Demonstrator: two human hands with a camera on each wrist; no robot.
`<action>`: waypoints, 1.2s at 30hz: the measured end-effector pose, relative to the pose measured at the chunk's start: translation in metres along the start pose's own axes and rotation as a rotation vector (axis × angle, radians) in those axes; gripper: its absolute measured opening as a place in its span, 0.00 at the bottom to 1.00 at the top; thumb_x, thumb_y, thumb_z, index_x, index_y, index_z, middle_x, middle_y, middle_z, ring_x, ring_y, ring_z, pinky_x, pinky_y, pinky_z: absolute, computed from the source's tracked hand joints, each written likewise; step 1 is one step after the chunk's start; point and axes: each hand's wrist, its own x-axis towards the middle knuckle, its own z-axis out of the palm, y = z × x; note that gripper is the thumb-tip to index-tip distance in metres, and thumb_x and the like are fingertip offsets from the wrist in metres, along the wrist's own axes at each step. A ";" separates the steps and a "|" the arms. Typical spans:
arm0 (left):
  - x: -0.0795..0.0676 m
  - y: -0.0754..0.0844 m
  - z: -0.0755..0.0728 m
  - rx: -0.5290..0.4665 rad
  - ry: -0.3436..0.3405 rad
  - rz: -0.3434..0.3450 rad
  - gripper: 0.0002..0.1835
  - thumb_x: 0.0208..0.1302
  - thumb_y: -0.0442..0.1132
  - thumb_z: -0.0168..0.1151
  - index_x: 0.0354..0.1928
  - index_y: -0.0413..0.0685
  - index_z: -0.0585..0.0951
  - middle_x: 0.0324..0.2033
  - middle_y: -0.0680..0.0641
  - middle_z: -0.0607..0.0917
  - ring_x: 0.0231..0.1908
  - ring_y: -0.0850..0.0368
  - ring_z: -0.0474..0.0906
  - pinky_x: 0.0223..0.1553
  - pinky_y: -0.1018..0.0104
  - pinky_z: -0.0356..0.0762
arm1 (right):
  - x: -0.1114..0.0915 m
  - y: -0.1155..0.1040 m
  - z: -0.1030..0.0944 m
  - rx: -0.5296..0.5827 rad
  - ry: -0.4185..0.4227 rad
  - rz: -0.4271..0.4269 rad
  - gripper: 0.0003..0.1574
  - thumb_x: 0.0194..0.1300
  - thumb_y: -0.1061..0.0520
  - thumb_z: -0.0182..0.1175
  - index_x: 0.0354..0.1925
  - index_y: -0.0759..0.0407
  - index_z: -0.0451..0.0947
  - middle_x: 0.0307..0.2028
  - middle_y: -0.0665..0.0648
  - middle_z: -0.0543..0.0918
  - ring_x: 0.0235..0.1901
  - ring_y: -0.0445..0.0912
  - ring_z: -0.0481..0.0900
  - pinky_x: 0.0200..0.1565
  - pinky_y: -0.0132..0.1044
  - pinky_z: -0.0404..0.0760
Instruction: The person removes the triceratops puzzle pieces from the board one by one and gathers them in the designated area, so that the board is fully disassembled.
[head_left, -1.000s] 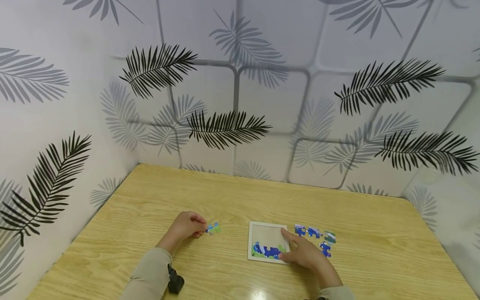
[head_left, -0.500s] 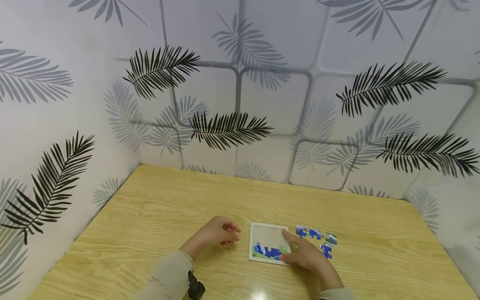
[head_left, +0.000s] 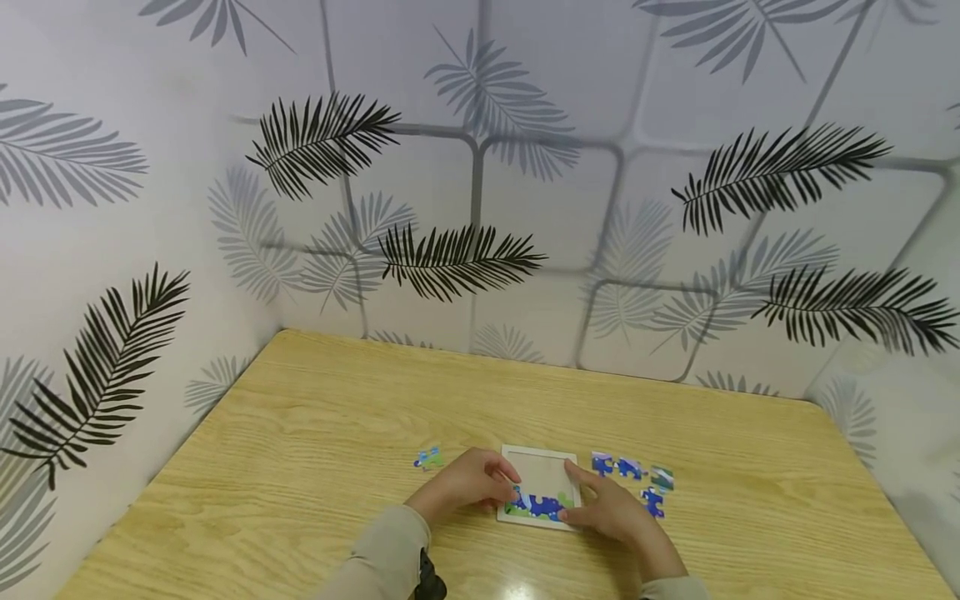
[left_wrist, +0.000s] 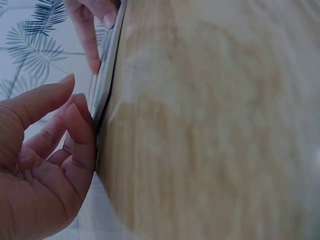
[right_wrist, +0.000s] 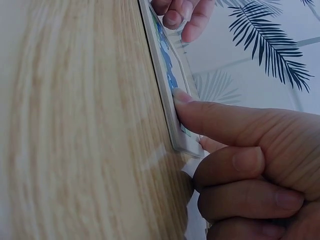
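A white-rimmed jigsaw puzzle tray (head_left: 517,450) lies on the table, with joined blue and green pieces (head_left: 543,505) along its near part and bare board above them. My right hand (head_left: 611,504) holds the tray's right side, thumb (right_wrist: 200,107) on the near corner and index finger toward the far corner; its other fingers are curled. My left hand (head_left: 472,479) is at the tray's left rim, thumb and fingertips close over the leftmost blue piece. In the left wrist view its fingers are loosely bent, thumb apart from the index finger, with nothing seen between them.
Loose blue and green puzzle pieces (head_left: 429,457) lie left of the tray. Several more loose pieces (head_left: 628,467) lie on its right, beside my right hand. The wooden table (head_left: 360,392) meets a leaf-patterned wall (head_left: 525,192) at the back.
My left hand has moved right from the loose pieces on the left to the tray's left rim, uncovering those pieces. The right hand stays on the tray.
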 end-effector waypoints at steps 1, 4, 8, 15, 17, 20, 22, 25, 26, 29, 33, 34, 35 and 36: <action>0.000 0.000 0.001 0.008 0.010 -0.003 0.09 0.55 0.32 0.68 0.39 0.40 0.82 0.22 0.50 0.80 0.20 0.60 0.73 0.21 0.70 0.71 | 0.000 0.000 0.000 0.001 0.001 0.000 0.50 0.50 0.50 0.72 0.68 0.54 0.62 0.64 0.71 0.64 0.63 0.70 0.57 0.59 0.65 0.57; 0.002 0.000 0.005 0.055 0.032 0.002 0.08 0.54 0.32 0.68 0.37 0.41 0.82 0.21 0.51 0.80 0.19 0.61 0.72 0.21 0.70 0.71 | 0.000 0.000 0.000 0.000 0.001 0.000 0.50 0.50 0.49 0.72 0.68 0.55 0.62 0.64 0.71 0.64 0.63 0.70 0.57 0.59 0.65 0.57; 0.005 -0.001 0.008 0.119 0.059 0.013 0.08 0.52 0.31 0.70 0.35 0.42 0.82 0.19 0.52 0.77 0.17 0.62 0.70 0.19 0.72 0.69 | 0.000 0.000 0.000 -0.002 -0.001 0.000 0.50 0.50 0.49 0.72 0.68 0.55 0.62 0.64 0.72 0.64 0.63 0.71 0.57 0.58 0.66 0.57; 0.005 -0.001 0.014 0.200 0.108 0.007 0.11 0.46 0.26 0.71 0.32 0.43 0.81 0.16 0.52 0.73 0.15 0.62 0.67 0.18 0.73 0.66 | -0.002 -0.003 -0.001 0.023 -0.001 -0.005 0.50 0.50 0.50 0.72 0.68 0.55 0.62 0.64 0.72 0.63 0.63 0.71 0.57 0.58 0.66 0.57; 0.005 0.000 0.016 0.212 0.123 0.006 0.12 0.44 0.25 0.72 0.31 0.42 0.81 0.15 0.52 0.72 0.15 0.62 0.66 0.18 0.72 0.65 | -0.002 -0.003 -0.001 0.033 -0.002 -0.004 0.50 0.50 0.50 0.72 0.68 0.56 0.62 0.64 0.72 0.63 0.63 0.71 0.57 0.58 0.66 0.57; 0.004 0.001 0.019 0.213 0.132 -0.003 0.12 0.44 0.24 0.72 0.30 0.42 0.81 0.16 0.52 0.71 0.16 0.61 0.66 0.18 0.72 0.65 | -0.002 -0.002 -0.001 0.037 -0.002 0.001 0.50 0.51 0.51 0.72 0.68 0.56 0.62 0.64 0.72 0.63 0.63 0.70 0.57 0.59 0.65 0.57; 0.003 0.002 0.020 0.206 0.132 -0.004 0.12 0.44 0.23 0.71 0.30 0.41 0.80 0.17 0.51 0.71 0.16 0.61 0.66 0.18 0.72 0.65 | -0.002 -0.002 0.000 0.031 0.005 -0.002 0.50 0.51 0.50 0.72 0.68 0.57 0.62 0.64 0.72 0.64 0.63 0.70 0.58 0.59 0.64 0.58; 0.002 0.003 0.021 0.190 0.129 -0.007 0.12 0.43 0.21 0.70 0.30 0.40 0.80 0.17 0.51 0.71 0.16 0.61 0.66 0.18 0.73 0.66 | -0.003 -0.005 0.002 0.001 0.022 -0.014 0.51 0.51 0.47 0.71 0.67 0.60 0.62 0.62 0.73 0.66 0.62 0.69 0.61 0.57 0.63 0.61; 0.002 0.003 0.022 0.188 0.131 -0.007 0.12 0.43 0.21 0.70 0.30 0.40 0.80 0.17 0.51 0.71 0.16 0.61 0.66 0.18 0.73 0.66 | -0.004 -0.006 0.003 -0.011 0.031 -0.018 0.51 0.51 0.45 0.71 0.67 0.61 0.62 0.62 0.73 0.66 0.62 0.69 0.61 0.57 0.63 0.62; 0.002 0.004 0.022 0.185 0.138 -0.014 0.12 0.44 0.21 0.70 0.30 0.40 0.80 0.17 0.51 0.71 0.16 0.61 0.67 0.18 0.73 0.67 | -0.004 -0.010 0.005 -0.055 0.057 -0.019 0.53 0.51 0.42 0.71 0.67 0.62 0.62 0.61 0.74 0.67 0.60 0.71 0.62 0.55 0.64 0.63; 0.002 0.006 0.023 0.192 0.145 -0.014 0.12 0.44 0.21 0.70 0.30 0.40 0.79 0.18 0.51 0.72 0.16 0.61 0.67 0.18 0.72 0.67 | -0.004 -0.011 0.009 -0.093 0.082 0.009 0.53 0.50 0.41 0.70 0.68 0.60 0.62 0.61 0.75 0.66 0.59 0.73 0.62 0.54 0.67 0.63; 0.001 0.006 0.023 0.192 0.146 -0.013 0.13 0.44 0.21 0.70 0.30 0.40 0.79 0.18 0.50 0.72 0.16 0.60 0.67 0.18 0.72 0.67 | -0.004 -0.012 0.009 -0.097 0.083 0.013 0.54 0.50 0.41 0.71 0.68 0.60 0.61 0.61 0.75 0.66 0.59 0.73 0.62 0.53 0.67 0.63; 0.001 0.006 0.023 0.190 0.148 -0.011 0.13 0.43 0.20 0.70 0.30 0.40 0.79 0.18 0.50 0.72 0.16 0.60 0.67 0.18 0.71 0.67 | -0.004 -0.013 0.010 -0.098 0.082 0.019 0.54 0.50 0.42 0.71 0.68 0.61 0.61 0.61 0.75 0.66 0.59 0.73 0.62 0.53 0.67 0.63; 0.001 0.006 0.023 0.189 0.149 -0.013 0.13 0.43 0.20 0.70 0.30 0.40 0.79 0.17 0.50 0.72 0.16 0.60 0.67 0.18 0.71 0.67 | -0.004 -0.013 0.010 -0.098 0.080 0.025 0.53 0.50 0.42 0.71 0.68 0.61 0.61 0.61 0.75 0.66 0.59 0.73 0.62 0.53 0.67 0.63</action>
